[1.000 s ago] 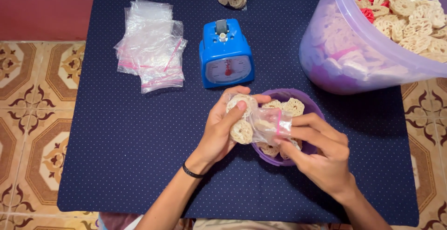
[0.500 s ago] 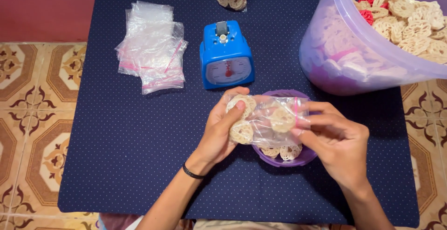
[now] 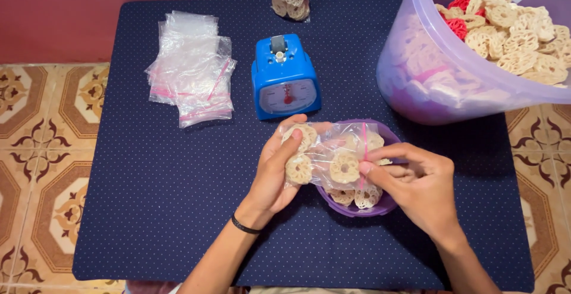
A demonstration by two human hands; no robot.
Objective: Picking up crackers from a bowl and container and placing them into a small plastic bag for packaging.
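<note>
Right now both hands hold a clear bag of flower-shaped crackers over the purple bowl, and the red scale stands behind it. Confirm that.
Not quite: the scale is blue, not red, as the head view shows. The rest holds: the left hand and right hand hold the clear bag of flower-shaped crackers over the purple bowl, with the scale behind.

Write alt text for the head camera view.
Both hands, left hand and right hand, hold a clear bag of flower-shaped crackers over a purple bowl; a blue scale stands behind on the dark blue table.
</note>
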